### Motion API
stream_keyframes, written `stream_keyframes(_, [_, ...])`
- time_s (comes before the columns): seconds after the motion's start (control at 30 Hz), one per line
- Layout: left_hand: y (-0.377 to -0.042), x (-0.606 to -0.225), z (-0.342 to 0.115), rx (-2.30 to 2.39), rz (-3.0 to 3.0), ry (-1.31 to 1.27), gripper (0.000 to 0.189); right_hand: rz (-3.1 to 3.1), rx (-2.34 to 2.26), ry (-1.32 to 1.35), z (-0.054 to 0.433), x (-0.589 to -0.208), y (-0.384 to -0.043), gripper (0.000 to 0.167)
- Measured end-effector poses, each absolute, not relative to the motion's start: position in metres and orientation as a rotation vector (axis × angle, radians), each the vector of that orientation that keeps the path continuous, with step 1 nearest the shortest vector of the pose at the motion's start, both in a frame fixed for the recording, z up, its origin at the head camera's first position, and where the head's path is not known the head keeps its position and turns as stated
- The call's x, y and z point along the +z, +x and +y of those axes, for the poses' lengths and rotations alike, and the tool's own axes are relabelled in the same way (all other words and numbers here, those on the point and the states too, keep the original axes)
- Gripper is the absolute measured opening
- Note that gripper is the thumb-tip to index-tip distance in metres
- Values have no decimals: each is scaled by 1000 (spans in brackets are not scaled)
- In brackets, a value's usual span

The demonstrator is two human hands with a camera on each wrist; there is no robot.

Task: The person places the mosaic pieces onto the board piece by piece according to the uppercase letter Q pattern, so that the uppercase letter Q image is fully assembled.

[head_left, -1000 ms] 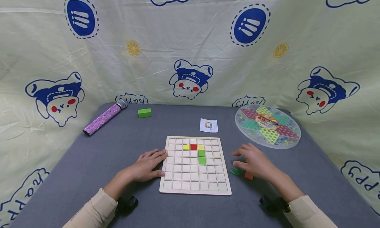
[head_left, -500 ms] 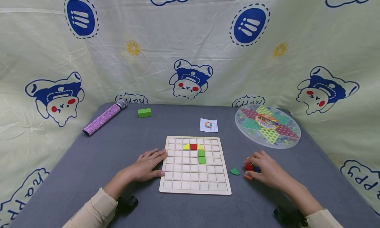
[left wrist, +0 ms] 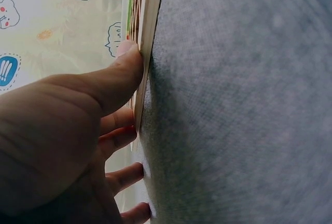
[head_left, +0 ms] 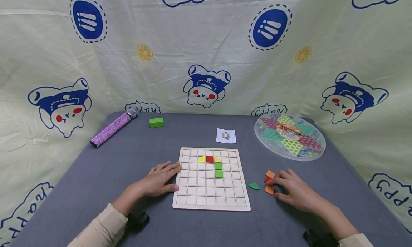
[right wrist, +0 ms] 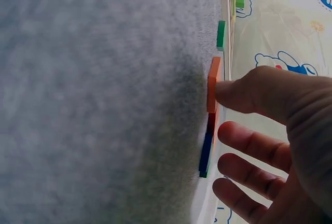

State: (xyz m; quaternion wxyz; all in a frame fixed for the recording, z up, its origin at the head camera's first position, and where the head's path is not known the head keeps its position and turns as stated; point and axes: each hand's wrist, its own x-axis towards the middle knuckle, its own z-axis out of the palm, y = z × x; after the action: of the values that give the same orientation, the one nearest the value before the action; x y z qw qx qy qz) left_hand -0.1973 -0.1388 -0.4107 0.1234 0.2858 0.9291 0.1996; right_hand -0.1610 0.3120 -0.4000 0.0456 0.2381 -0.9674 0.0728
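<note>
My left hand (head_left: 161, 179) rests at the left edge of a wooden grid board (head_left: 210, 193), fingers stretched out, thumb on the rim. On the board lie a red square (head_left: 210, 159), two yellow pieces and two green squares. Right of it, my right hand (head_left: 296, 189) hovers low over a small group of flat coloured pieces, fingers loosely spread. The thumb is right at an orange piece (right wrist: 213, 84) in the right wrist view. Another orange piece (head_left: 270, 174) and a red one (head_left: 267, 179) show beside the fingertips. A blue piece (right wrist: 206, 154) lies under the fingers, hidden from the head view.
A green rounded piece (head_left: 254, 185) lies between board and group. Behind the board is a small printed card (head_left: 226, 136). A round Chinese checkers set (head_left: 290, 136) stands at back right. At back left are a green block (head_left: 156, 122) and a glittery microphone (head_left: 112, 128).
My right hand has drawn to the right, from beside the board to over the group, uncovering the green rounded piece and the orange pieces. The left hand and board have stayed put.
</note>
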Motion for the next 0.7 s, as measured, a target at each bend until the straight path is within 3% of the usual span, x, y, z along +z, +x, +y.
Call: stream_keyframes(0.7, [-197,-410,-140,586,2718,843,70,-2943,244,709,309,-411,-170,33])
